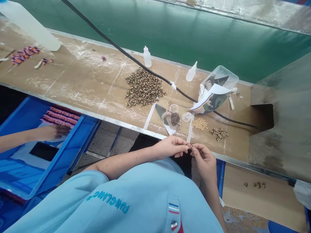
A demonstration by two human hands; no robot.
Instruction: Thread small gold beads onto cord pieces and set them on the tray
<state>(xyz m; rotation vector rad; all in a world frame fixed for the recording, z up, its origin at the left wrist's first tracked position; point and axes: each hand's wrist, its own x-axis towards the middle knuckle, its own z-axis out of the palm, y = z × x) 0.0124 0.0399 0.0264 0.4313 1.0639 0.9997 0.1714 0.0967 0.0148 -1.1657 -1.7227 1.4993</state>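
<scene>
My left hand (pixel 173 147) and my right hand (pixel 203 158) meet fingertip to fingertip at the table's front edge. Each is closed in a pinch around a tiny brownish piece (pixel 190 146), mostly hidden by the fingers. Just beyond them lie a camouflage cloth scrap (pixel 170 120), a small clear cup (pixel 174 108) with a thin stick in it, and a second clear cup (pixel 187 116). To their right are a heap of small tan beads (pixel 200 123) and a little cluster of camouflage-patterned pieces (pixel 219 133). A much larger pile of similar pieces (pixel 143 86) sits farther back.
A black cable (pixel 116 47) crosses above the cardboard-covered table (pixel 92 76). Two white squeeze bottles (pixel 147 57) and a clear plastic tub (pixel 230 79) stand behind. On the left, another person's hand (pixel 57 132) reaches into a blue bin (pixel 54 160). A metal panel (pixel 279 139) rises at right.
</scene>
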